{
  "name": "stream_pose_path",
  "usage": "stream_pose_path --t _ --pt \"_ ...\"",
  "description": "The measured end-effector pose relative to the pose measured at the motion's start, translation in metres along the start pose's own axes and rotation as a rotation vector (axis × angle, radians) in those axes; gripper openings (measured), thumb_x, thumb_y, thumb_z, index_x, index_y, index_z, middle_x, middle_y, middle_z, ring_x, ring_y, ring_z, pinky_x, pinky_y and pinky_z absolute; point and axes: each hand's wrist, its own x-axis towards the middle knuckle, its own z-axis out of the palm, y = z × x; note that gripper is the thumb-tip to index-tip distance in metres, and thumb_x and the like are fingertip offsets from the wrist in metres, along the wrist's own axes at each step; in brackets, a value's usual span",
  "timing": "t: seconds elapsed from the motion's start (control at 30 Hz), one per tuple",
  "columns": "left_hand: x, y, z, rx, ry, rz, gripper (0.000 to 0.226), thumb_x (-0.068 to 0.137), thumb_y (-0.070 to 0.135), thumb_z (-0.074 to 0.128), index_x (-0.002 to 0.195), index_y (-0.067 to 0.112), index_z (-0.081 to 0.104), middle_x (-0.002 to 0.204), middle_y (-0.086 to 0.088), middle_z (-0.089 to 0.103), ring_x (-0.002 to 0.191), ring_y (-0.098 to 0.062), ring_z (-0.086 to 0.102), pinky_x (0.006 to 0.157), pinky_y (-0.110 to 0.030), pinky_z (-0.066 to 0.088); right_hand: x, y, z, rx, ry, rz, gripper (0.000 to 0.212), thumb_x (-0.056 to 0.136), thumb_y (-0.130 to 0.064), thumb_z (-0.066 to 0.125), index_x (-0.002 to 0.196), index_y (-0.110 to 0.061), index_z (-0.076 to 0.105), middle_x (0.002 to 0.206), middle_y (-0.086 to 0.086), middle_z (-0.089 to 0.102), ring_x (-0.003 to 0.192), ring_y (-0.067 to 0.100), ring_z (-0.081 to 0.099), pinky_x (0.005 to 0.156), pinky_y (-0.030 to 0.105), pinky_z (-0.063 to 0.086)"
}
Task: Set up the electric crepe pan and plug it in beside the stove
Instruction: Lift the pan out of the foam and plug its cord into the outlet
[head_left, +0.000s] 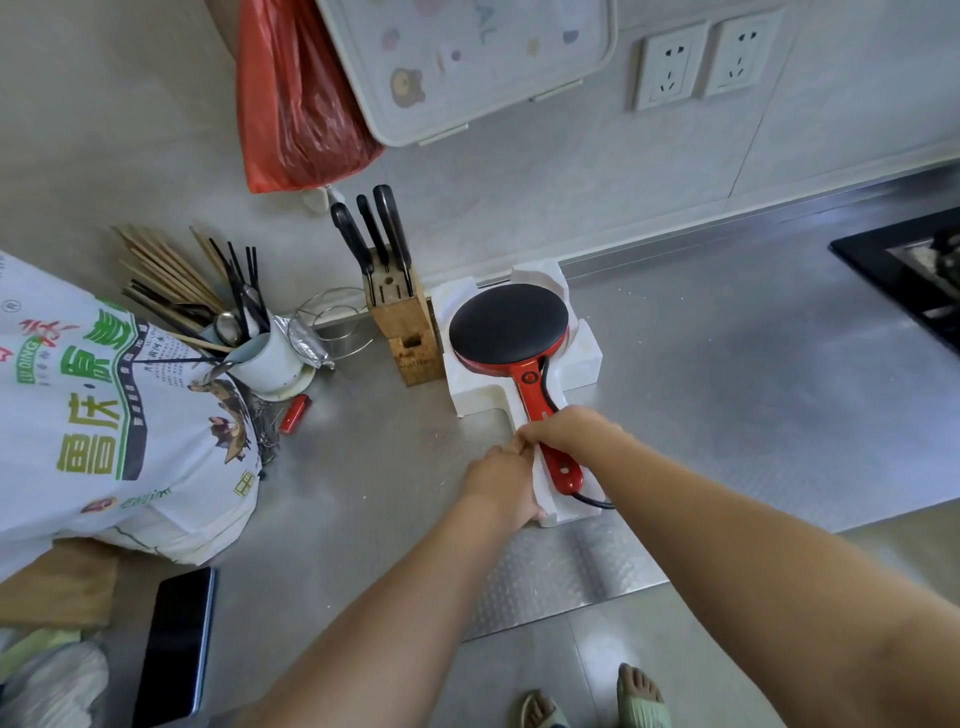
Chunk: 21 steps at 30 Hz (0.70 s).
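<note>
The red electric crepe pan (506, 325), with its round black plate facing up, lies in a white foam tray (582, 358) on the steel counter. Its red handle (537, 389) points toward me, and a black cord (592, 500) leaves the handle's end. My right hand (571, 431) is closed over the middle of the handle. My left hand (501, 483) grips the near left edge of the foam tray, fingertips touching the right hand. Two white wall sockets (670, 65) sit high on the wall at the right. The black stove (904, 270) is at the right edge.
A wooden knife block (400, 306) stands just left of the foam tray. Further left are a utensil cup with chopsticks (260, 353), a wire rack, a red lighter (294, 413), a big printed sack (114, 415) and a phone (176, 644). A red bag and a cutting board hang above.
</note>
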Motion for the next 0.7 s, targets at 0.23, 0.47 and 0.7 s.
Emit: stream_pose_path --t 0.23,0.47,0.7 --pt "0.001 0.002 -0.009 0.079 -0.040 -0.006 0.102 0.079 0.046 0.072 0.155 0.010 0.014 0.154 0.000 0.034 0.123 -0.028 0.052 0.093 -0.042 0.048 -0.014 -0.001 -0.010 -0.051 0.177 -0.077 0.034 0.073 -0.052 0.061 0.091 -0.023 0.057 0.075 -0.002 0.064 0.078 0.021 0.058 0.081 0.037 0.028" --pt "0.005 0.021 -0.036 0.103 -0.217 -0.097 0.105 0.081 0.050 0.069 0.156 0.007 0.010 0.153 -0.005 0.038 0.126 -0.029 0.052 0.103 -0.041 0.045 -0.025 0.009 -0.058 0.194 0.206 -0.245 0.027 0.075 -0.039 0.064 0.088 -0.017 0.055 0.069 0.003 0.060 0.066 0.022 0.066 0.073 0.034 0.060" --pt "0.031 0.027 -0.081 0.126 -0.174 -0.128 0.054 0.095 0.047 0.049 0.128 0.005 0.057 0.132 -0.011 0.058 0.120 -0.031 0.056 0.100 -0.038 0.046 -0.016 0.061 -0.132 0.200 0.287 -0.334 0.038 0.073 -0.041 0.065 0.101 -0.017 0.059 0.075 0.003 0.062 0.063 0.020 0.061 0.054 0.026 0.047"
